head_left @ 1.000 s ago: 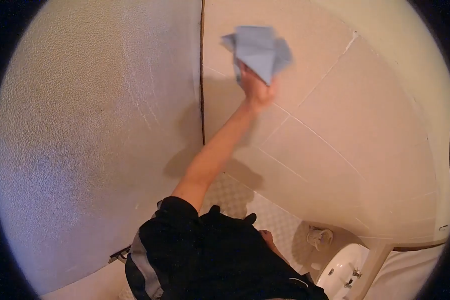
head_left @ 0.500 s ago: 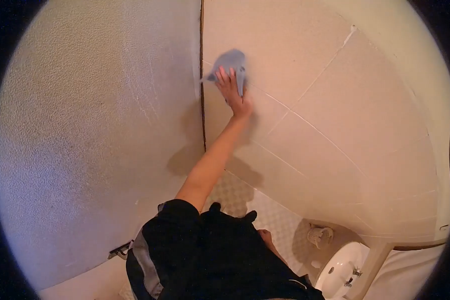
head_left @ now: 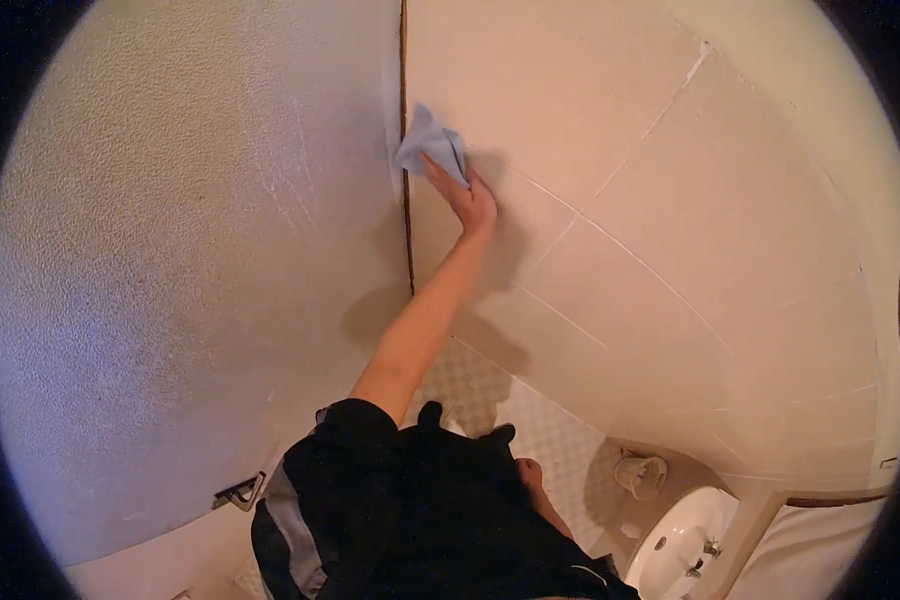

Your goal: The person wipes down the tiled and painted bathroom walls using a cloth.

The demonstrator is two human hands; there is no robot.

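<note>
My left hand [head_left: 468,200] reaches up along the beige tiled wall [head_left: 610,130], its fingers on a light blue cleaning cloth [head_left: 433,148] held against the tiles. The cloth's left corner touches the dark seam [head_left: 407,225] beside the textured grey panel [head_left: 140,250]. Folds of the cloth cover part of the fingers. Low down beside my black shirt hangs my right hand [head_left: 530,473]. Its fingers look curled, and the shirt hides part of it; whether anything is inside cannot be seen.
A white washbasin [head_left: 660,570] with metal taps [head_left: 705,555] stands at lower right. Near it a pale basket-like bin [head_left: 640,475] sits by the wall. A metal handle [head_left: 240,492] is on the panel at lower left. Light checked flooring [head_left: 550,425] lies below.
My left hand has slid the cloth leftward across the tiles to the dark seam, and the wrist has tilted left. My right hand has stayed about where it was.
</note>
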